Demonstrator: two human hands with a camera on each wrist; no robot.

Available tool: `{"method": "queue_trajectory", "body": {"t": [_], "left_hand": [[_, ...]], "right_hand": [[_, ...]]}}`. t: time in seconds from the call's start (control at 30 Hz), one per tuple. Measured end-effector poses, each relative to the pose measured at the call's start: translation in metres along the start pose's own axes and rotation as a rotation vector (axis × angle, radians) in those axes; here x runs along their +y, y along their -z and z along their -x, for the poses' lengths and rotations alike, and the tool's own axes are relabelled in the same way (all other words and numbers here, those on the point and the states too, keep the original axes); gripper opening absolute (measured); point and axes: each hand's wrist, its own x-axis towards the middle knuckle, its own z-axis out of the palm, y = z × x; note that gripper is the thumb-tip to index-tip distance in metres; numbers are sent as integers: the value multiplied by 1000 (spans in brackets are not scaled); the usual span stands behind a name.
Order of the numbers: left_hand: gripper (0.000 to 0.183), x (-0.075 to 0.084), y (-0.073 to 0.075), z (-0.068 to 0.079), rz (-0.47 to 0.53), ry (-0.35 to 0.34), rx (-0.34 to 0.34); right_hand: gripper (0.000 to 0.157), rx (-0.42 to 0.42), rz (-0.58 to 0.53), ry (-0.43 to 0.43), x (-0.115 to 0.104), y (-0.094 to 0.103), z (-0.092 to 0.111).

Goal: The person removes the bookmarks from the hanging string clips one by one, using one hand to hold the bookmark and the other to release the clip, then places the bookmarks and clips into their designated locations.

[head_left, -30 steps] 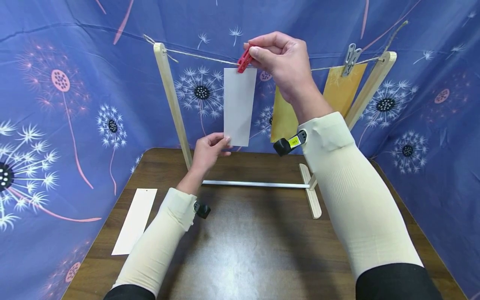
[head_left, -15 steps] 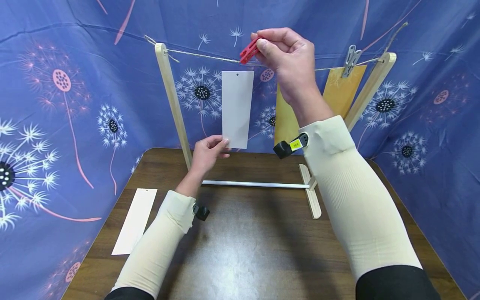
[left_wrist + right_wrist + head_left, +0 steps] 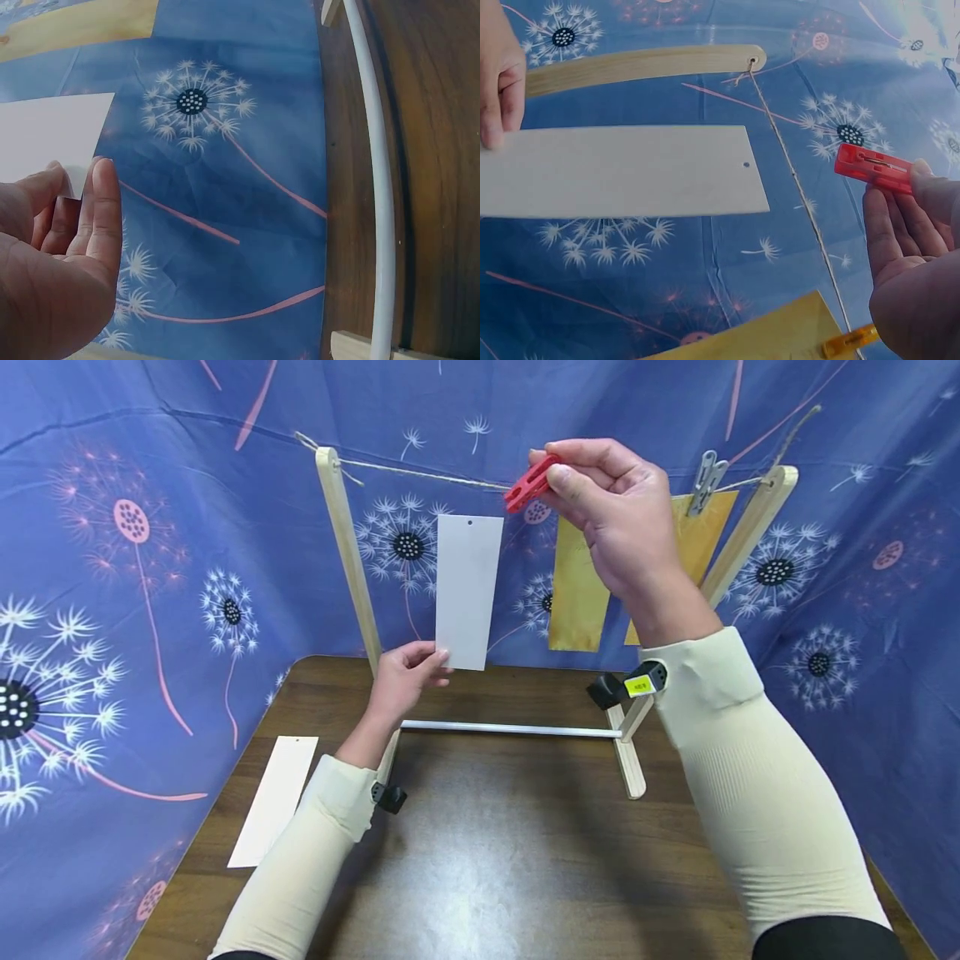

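Note:
My left hand (image 3: 406, 681) pinches a white card (image 3: 468, 593) by its lower left corner. The card stands upright, its small punched hole at the top, a little below the string (image 3: 420, 473). In my right hand (image 3: 622, 510) a red clothespin (image 3: 529, 485) is held between thumb and fingers, close to the string and to the right of the card. The right wrist view shows the clothespin (image 3: 874, 169) off the string, and the card (image 3: 622, 171) apart from the string too.
Two yellow cards (image 3: 579, 585) hang from the string at the right, one under a grey clothespin (image 3: 706, 483), one by an orange clothespin (image 3: 849, 341). Wooden posts (image 3: 347, 552) hold the string, with a white rod (image 3: 510, 728) between them below. Another white card (image 3: 273, 800) lies on the table.
The red clothespin has come off the white card and moved right with my right hand. The white card has dropped slightly and shifted left in my left hand.

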Motion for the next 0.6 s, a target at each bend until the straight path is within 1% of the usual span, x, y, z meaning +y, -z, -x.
{"method": "queue_trajectory", "body": {"t": [0.27,0.5,0.6], "left_hand": [[26,3,14,13,-52,19,-26],[28,15,25,33,-112,19,-41],[30,20,29,41,-100,9,-40]], "right_hand": [[33,-18,-77,-43,-5,21,18],[35,-10,-103,-48,-7,40,28],[36,-7,-99,-49,-7,47,32]]}}
